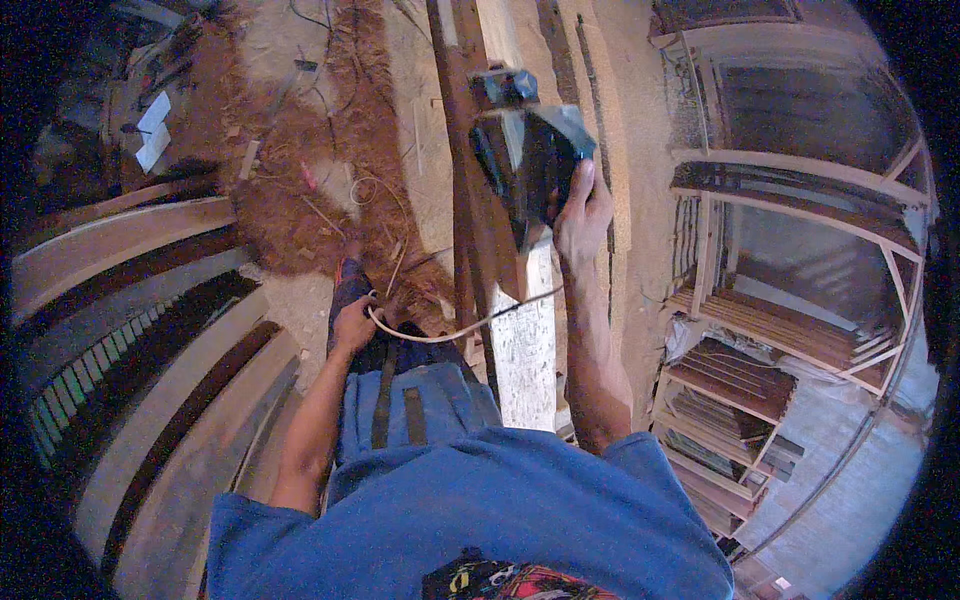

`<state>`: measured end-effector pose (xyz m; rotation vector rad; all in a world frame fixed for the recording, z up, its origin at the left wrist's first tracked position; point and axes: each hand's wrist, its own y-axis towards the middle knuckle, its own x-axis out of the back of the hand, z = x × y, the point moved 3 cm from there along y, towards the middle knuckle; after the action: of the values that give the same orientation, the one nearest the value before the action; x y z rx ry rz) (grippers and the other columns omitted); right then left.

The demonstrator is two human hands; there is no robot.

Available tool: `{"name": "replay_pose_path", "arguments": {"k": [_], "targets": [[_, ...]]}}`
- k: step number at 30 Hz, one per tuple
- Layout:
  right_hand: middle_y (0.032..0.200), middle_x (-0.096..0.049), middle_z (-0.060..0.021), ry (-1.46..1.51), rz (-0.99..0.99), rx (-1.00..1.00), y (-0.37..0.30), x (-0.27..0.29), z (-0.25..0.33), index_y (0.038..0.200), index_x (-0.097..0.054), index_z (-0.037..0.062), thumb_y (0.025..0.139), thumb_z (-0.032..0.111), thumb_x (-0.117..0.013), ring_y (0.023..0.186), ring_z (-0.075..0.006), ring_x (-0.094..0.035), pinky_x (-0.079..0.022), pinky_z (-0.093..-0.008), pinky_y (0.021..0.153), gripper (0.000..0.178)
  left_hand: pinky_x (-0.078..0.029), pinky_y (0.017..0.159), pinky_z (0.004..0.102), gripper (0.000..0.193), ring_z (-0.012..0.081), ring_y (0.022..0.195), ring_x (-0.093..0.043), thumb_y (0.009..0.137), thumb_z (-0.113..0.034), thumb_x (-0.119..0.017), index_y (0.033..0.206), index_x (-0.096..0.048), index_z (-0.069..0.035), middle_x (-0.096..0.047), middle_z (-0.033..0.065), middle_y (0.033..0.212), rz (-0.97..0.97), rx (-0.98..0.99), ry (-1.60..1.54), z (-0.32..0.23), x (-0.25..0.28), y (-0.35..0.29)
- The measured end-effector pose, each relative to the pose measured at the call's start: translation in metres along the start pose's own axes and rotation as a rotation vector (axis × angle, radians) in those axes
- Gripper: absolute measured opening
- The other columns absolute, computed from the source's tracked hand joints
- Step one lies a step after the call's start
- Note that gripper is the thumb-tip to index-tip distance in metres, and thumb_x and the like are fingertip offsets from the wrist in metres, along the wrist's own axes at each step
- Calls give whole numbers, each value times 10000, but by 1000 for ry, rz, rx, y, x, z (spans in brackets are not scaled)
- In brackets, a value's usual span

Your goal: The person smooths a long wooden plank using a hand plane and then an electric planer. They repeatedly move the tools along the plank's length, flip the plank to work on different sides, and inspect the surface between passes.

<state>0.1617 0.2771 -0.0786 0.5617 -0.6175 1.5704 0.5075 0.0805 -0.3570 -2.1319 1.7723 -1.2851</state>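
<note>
Shavings (285, 225) litter the floor (335, 187) beyond my left hand (353, 325), closed around the cord (440, 341), while my right hand (582, 215) grips the power tool (522, 160) over timber (525, 365), where slack could let the cord snag.

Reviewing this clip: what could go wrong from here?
The pale cable running from the left hand across the pale board might snag. Only the right hand is on the dark tool, so it could twist or slip. Reddish-brown shavings strewn over the floor might make footing slippery.
</note>
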Motion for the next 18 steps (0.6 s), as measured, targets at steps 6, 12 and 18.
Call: {"name": "replay_pose_path", "arguments": {"k": [6,12,18], "targets": [[1071,-737,-268,30,-95,124,109,-58,70,1183,-722,-6,1063,549,-470,1032,-402,-706,-525,-452,919,622,-565,862,471,424,386,988,-722,889,-305,-762,1259,-691,-111,-759,178,1041,101,13,-30,8,21,15],[990,-742,-235,-71,-207,394,174,-92,120,1109,-725,-24,1066,571,-435,926,-356,-704,-532,-448,851,663,-564,876,450,393,351,995,-735,911,-228,-749,1251,-668,-49,-758,194,1062,-13,-167,-90,-7,33,19],[930,-737,-205,34,-88,359,137,-79,97,1091,-717,-23,1068,583,-417,872,-320,-686,-526,-446,810,676,-547,916,396,386,309,951,-739,921,-194,-742,1275,-674,-54,-767,161,1037,-196,-239,-24,5,25,12]]}}
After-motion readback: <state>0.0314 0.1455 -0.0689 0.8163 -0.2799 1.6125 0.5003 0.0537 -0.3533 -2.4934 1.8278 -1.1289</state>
